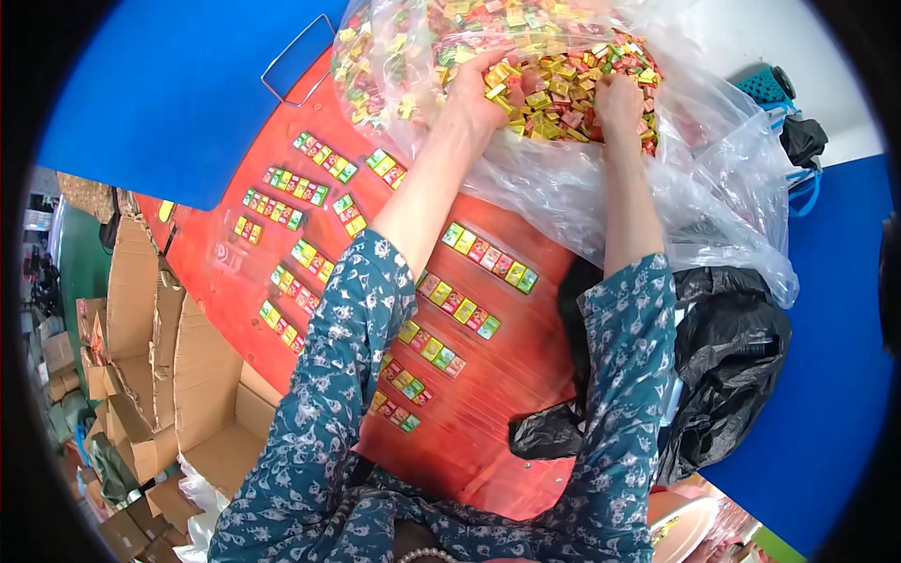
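A big clear plastic bag [554,174] lies at the far side of the red table, full of small rectangular wrapped pieces [563,84] in yellow, red and green. At the left of its opening, my left hand [479,94] reaches in with thumb and index finger apart, yellow pieces between them. My right hand [619,105] is curled down into the pile at the right; its fingertips and anything in them are hidden. Short rows of similar pieces, such as this row [489,257], lie on the table on both sides of my left forearm.
The red table [469,394] has a bent metal wire handle [298,61] at its far left edge. A black plastic bag [723,366] sits right of my right forearm. Open cardboard boxes [211,394] stand to the left. Blue surfaces [188,103] flank the table.
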`<state>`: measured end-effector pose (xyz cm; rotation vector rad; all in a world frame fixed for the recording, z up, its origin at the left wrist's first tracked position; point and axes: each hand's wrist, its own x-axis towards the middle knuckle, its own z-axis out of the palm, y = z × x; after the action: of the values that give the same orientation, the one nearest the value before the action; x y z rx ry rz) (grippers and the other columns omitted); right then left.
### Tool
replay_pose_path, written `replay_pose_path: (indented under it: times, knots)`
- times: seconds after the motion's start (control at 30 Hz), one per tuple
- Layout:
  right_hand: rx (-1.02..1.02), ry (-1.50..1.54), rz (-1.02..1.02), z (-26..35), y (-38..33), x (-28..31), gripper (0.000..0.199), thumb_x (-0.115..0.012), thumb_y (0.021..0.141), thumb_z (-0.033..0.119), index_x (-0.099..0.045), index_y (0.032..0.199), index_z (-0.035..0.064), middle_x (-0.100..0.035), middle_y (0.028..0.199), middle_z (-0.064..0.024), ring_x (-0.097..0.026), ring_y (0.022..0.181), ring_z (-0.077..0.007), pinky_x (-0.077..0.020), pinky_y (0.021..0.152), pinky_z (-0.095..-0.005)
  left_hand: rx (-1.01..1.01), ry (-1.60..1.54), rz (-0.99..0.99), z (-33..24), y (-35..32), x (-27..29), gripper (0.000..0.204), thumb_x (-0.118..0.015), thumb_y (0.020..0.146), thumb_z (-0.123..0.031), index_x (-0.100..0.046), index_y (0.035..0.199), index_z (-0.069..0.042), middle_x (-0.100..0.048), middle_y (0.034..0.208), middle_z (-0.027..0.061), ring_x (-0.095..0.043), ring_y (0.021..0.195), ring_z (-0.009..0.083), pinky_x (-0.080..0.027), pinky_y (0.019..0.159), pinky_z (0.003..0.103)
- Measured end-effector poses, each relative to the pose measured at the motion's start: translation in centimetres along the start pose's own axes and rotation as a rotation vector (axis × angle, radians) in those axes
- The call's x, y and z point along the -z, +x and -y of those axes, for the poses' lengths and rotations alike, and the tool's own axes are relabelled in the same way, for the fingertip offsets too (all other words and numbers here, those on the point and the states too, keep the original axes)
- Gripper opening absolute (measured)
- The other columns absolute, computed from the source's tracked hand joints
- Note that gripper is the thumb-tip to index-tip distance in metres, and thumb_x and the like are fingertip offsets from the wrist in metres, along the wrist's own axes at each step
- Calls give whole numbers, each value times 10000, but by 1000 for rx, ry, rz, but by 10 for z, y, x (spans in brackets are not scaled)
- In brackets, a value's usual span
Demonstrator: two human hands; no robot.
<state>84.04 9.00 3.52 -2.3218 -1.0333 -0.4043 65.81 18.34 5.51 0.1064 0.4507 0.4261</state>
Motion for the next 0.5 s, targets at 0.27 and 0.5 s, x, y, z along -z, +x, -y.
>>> replay_pose_path:
  times: [0.27,0.5]
  knots:
    - [-50,67,19,67,-39,0,159,-607,704,154,-672,828,78,-627,820,-164,-609,798,-300,-470,717,-412,-52,50,108,-32,-73,17,215,-629,775,-117,-525,918,5,-528,893,194,-518,625,214,-331,372,180]
    - [42,259,-58,157,-119,64,237,-630,763,247,-672,891,52,-662,826,-63,-616,713,-143,-466,620,-269,-179,203,178,-35,-267,53,236,-654,759,-132,-541,917,2,-559,834,146,-514,586,158,-307,376,161]
